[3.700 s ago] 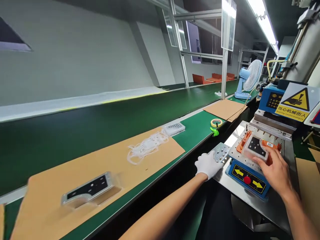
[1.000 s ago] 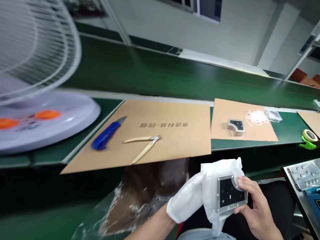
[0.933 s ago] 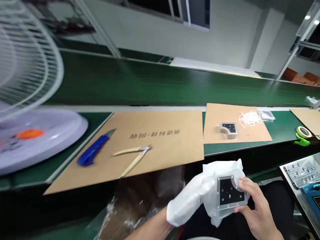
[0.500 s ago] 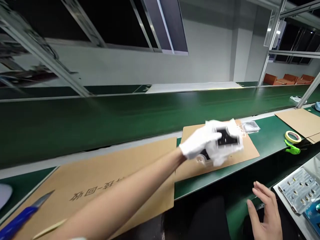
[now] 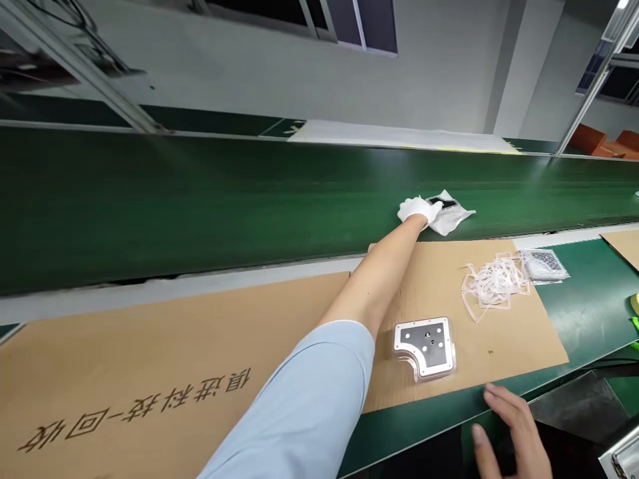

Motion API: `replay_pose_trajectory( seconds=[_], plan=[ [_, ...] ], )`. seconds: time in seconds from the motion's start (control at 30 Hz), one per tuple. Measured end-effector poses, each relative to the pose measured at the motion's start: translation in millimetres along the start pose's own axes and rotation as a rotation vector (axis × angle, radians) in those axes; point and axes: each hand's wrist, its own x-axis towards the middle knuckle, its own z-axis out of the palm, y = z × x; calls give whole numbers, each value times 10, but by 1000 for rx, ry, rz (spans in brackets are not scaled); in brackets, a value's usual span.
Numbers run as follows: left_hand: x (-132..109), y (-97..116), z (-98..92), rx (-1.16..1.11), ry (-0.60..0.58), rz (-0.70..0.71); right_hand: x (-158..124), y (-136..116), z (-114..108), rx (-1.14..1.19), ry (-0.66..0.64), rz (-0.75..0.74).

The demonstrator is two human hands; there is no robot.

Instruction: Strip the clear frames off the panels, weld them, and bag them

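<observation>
My left hand (image 5: pixel 418 209), in a white glove, reaches far out over the green conveyor belt (image 5: pixel 200 193). Its fingers are closed on the edge of a white bag holding a black-faced part (image 5: pixel 452 207), which lies on the belt. My bare right hand (image 5: pixel 509 432) hovers by the bench's front edge with fingers spread and nothing in it. A second metal-rimmed part with a black face (image 5: pixel 426 344) lies on the brown cardboard sheet (image 5: pixel 499 339), between my two arms.
A tangle of white rings (image 5: pixel 492 285) and a small clear packet of parts (image 5: pixel 542 264) lie on the same cardboard. A larger cardboard sheet with printed characters (image 5: pixel 124 379) covers the bench to the left. More cardboard (image 5: pixel 624 243) shows at the right edge.
My left hand has carried the bagged part from above the cardboard out onto the conveyor belt. My right hand has stayed low near the bench edge. The view has shifted.
</observation>
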Motion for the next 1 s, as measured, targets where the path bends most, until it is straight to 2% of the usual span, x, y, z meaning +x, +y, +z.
replay_pose_trajectory(
  seconds=[0.1,0.17,0.23,0.33,0.4,0.5,0.6,0.7,0.8,0.87,0.9,1.0],
  plan=[
    [6,-77,-38,75,45,-44,221,-222,358,-16,-79,30],
    [-112,-31,-132,94,54,-1,359,-324,589,-65,-67,44],
    [-322,40,-273,105,4,77,478,-375,784,-112,-40,37],
    [-781,105,-536,113,-258,251,619,-368,912,-133,-15,-11],
    [-1169,93,-726,115,-469,374,684,-343,818,-92,-34,-44],
    [-1873,-11,-984,25,-722,515,690,-340,364,11,-146,-73],
    [-2701,-162,-1120,-200,-958,566,518,-419,-339,90,-255,-42],
    [-3571,-250,-1040,-300,-1127,606,188,-545,-1028,157,-272,64],
    [-4358,-208,-750,-436,-1278,546,-198,-614,-1543,187,-251,137],
    [-4783,-120,-493,-525,-1301,539,-467,-605,-1797,152,-199,179],
    [-4960,-66,-359,-554,-1265,554,-607,-593,-1902,112,-138,203],
    [-5377,109,42,-570,-994,614,-1034,-592,-2121,-55,172,258]
  ],
)
